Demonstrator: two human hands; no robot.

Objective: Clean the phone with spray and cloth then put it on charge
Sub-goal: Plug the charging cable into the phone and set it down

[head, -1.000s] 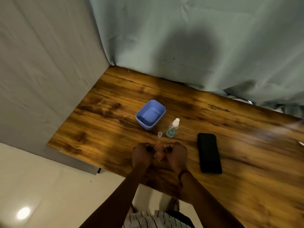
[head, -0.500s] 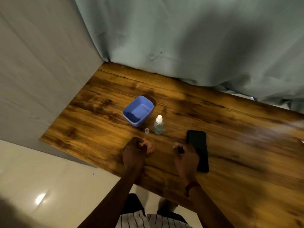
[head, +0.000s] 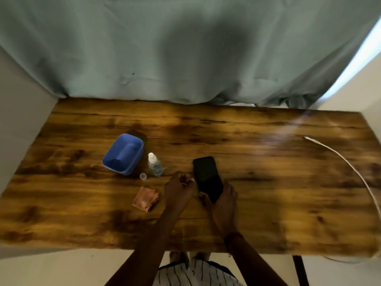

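I see the right hand (head: pixel 223 200) gripping the near end of the flat black rectangular phone (head: pixel 207 178), fingers wrapped around its lower edges, the far end angled away over the dark-grained wooden table (head: pixel 268 182). The left hand (head: pixel 179 187) sits just beside the phone's left edge, fingers loosely curled and holding nothing I can make out (the frame is a little blurred there). The crumpled peach-coloured cloth (head: pixel 146 198) lies on the table left of that hand. Farther back stand the small clear spray bottle with a white top (head: pixel 154 165), its tiny clear cap (head: pixel 143 176) and a blue plastic tub (head: pixel 123 154). A white charging cable (head: pixel 350 164) curves along the right side.
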